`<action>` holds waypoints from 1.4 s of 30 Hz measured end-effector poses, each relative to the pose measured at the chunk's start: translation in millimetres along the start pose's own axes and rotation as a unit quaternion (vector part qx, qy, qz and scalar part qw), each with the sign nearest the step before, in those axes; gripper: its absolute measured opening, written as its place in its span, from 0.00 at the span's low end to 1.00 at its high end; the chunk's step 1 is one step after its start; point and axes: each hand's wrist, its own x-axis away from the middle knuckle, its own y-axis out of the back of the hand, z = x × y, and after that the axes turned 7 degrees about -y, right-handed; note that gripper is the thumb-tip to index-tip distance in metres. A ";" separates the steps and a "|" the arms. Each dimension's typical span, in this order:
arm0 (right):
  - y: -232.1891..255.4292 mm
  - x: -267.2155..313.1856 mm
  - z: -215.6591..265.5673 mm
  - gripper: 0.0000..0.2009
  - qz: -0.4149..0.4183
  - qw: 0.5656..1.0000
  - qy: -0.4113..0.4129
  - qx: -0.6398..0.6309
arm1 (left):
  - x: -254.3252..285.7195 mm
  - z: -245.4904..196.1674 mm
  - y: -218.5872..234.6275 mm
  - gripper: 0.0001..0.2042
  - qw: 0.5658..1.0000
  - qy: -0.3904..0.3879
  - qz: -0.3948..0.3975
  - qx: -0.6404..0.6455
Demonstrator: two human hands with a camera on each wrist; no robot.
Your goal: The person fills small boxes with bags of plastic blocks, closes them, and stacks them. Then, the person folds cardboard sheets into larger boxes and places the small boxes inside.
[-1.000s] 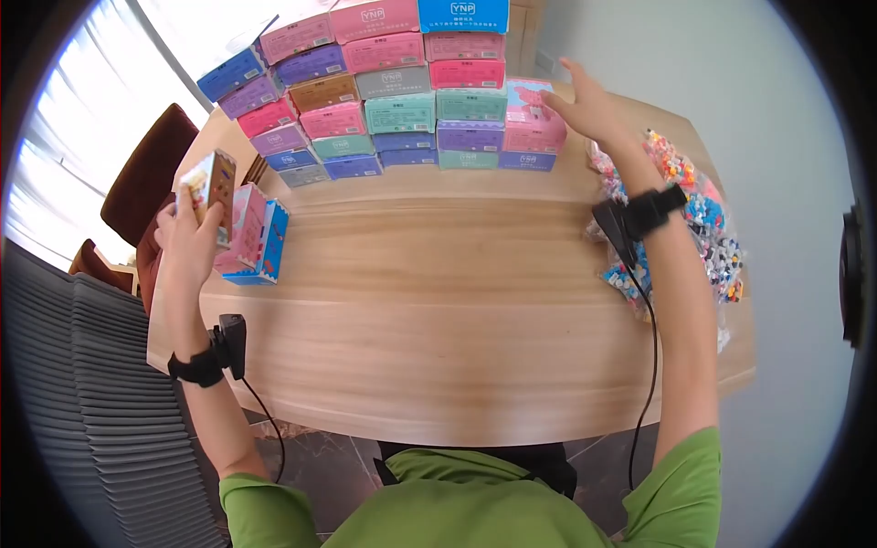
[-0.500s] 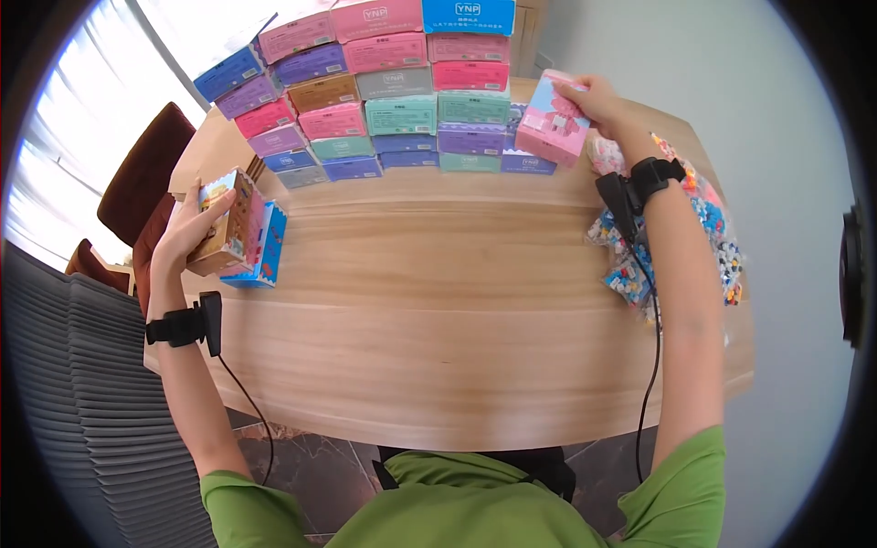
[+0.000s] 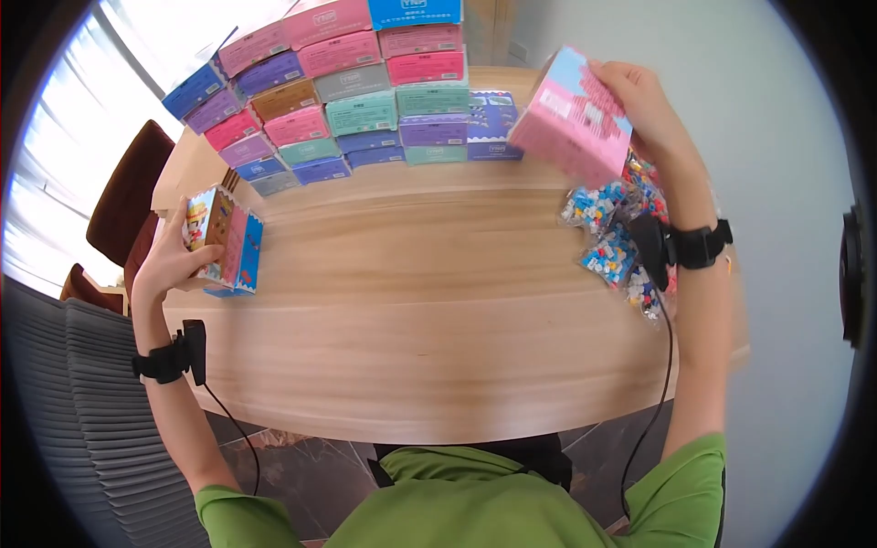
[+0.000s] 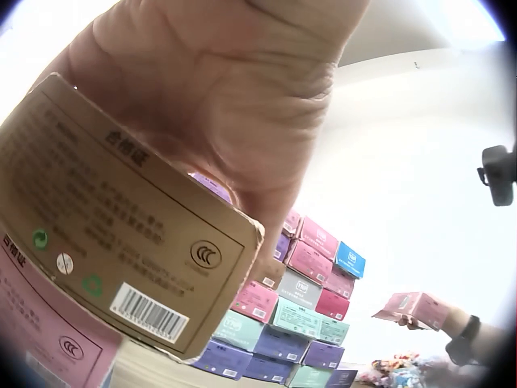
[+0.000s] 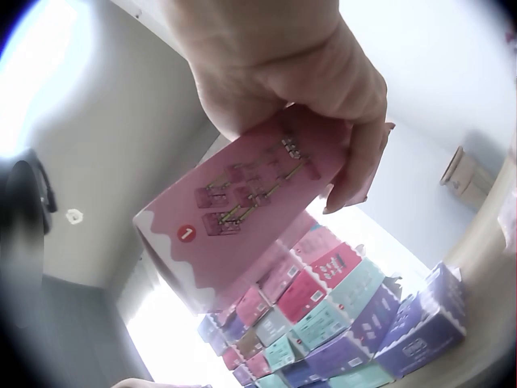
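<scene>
At the table's left, my left hand [image 3: 172, 263] grips a brown box [image 3: 217, 222], thumb on the near side. The brown box stands against a pink box [image 3: 236, 239], with a blue box [image 3: 251, 254] beyond that. In the left wrist view the brown box's printed side [image 4: 121, 218] faces the camera, barcode at its lower edge. My right hand [image 3: 647, 108] holds another pink box [image 3: 574, 137] tilted in the air at the back right, close above the bags of bricks. Numbered building steps show on this pink box's side [image 5: 242, 202] in the right wrist view.
A stacked wall of coloured boxes [image 3: 352, 110] spans the table's back. A low blue-purple box [image 3: 493, 128] ends its right side. Clear bags of small bricks [image 3: 610, 256] lie under the right forearm. A chair [image 3: 128, 192] stands past the left edge.
My right hand has taken the pink box off the blue-purple one and moved it right and nearer. My left hand has lowered the brown box beside the pink and blue boxes.
</scene>
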 end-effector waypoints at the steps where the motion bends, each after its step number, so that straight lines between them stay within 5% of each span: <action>1: -10.3 14.2 6.6 0.12 0.004 1.000 -0.006 -0.011 | -9.9 20.3 -2.8 0.49 0.999 -0.033 -0.032 -0.020; 4: -29.5 41.3 4.5 0.12 0.031 0.999 0.029 0.000 | -11.3 13.9 -1.9 0.48 0.999 -0.027 -0.031 0.020; 8: -61.8 58.4 0.6 0.12 -0.004 0.994 0.080 0.075 | 10.5 -40.5 -26.0 0.31 0.923 -0.219 -0.293 -0.119; 9: -73.5 60.5 0.0 0.12 -0.037 0.991 0.103 0.082 | 22.4 -71.1 -33.2 0.26 0.952 -0.227 -0.185 0.085; 10: -85.0 61.6 -0.4 0.13 -0.068 0.986 0.126 0.091 | 20.1 -75.6 -52.6 0.26 0.932 -0.269 -0.107 0.220; 11: -96.4 63.4 -0.5 0.14 -0.095 0.983 0.136 0.083 | 18.9 -84.8 -66.3 0.30 0.909 -0.359 -0.051 0.205; 13: -119.4 64.6 -1.9 0.14 -0.149 0.974 0.158 0.067 | 24.0 -117.3 -110.9 0.30 0.756 -0.300 0.120 0.569; 16: -151.0 60.4 -28.4 0.15 -0.221 0.915 0.326 0.090 | 17.3 -159.9 -145.0 0.24 0.683 -0.167 0.036 0.710; 19: -131.3 76.0 -27.5 0.13 0.022 0.959 0.202 0.200 | -7.2 -139.8 -147.4 0.22 0.659 -0.155 0.004 0.736; 22: -113.8 86.3 -10.6 0.10 0.151 0.941 0.092 0.287 | -19.1 -121.6 -153.7 0.21 0.626 -0.156 0.032 0.763; 23: -112.7 86.1 -9.6 0.10 0.155 0.942 0.113 0.274 | -21.6 -120.6 -156.0 0.21 0.587 -0.137 0.057 0.796; 26: -110.5 78.3 -4.4 0.08 0.189 0.938 0.158 0.244 | -19.1 -123.9 -156.8 0.22 0.638 -0.165 0.073 0.749; 28: -107.8 75.9 2.5 0.08 0.234 0.927 0.163 0.243 | -21.6 -122.9 -158.9 0.22 0.629 -0.180 0.104 0.749; 30: -115.3 73.5 -5.5 0.11 0.177 0.927 0.233 0.234 | -21.9 -123.2 -162.2 0.21 0.608 -0.185 0.131 0.761; 34: -147.0 70.4 -31.9 0.19 -0.025 0.941 0.305 0.146 | -31.4 -106.1 -170.9 0.20 0.491 -0.141 0.194 0.837; 36: -152.2 70.2 -35.1 0.26 -0.036 0.924 0.335 0.182 | -33.5 -100.1 -178.1 0.18 0.442 -0.119 0.209 0.864; 37: -151.9 71.1 -34.6 0.29 -0.041 0.914 0.350 0.203 | -30.1 -103.1 -177.8 0.17 0.459 -0.118 0.211 0.855; 40: -150.0 82.1 -28.1 0.34 -0.078 0.890 0.359 0.270 | -36.3 -96.2 -184.5 0.16 0.381 -0.133 0.336 0.851; 42: -149.6 75.9 -36.2 0.36 -0.051 0.904 0.343 0.249 | -29.3 -98.7 -186.9 0.15 0.439 -0.072 0.287 0.848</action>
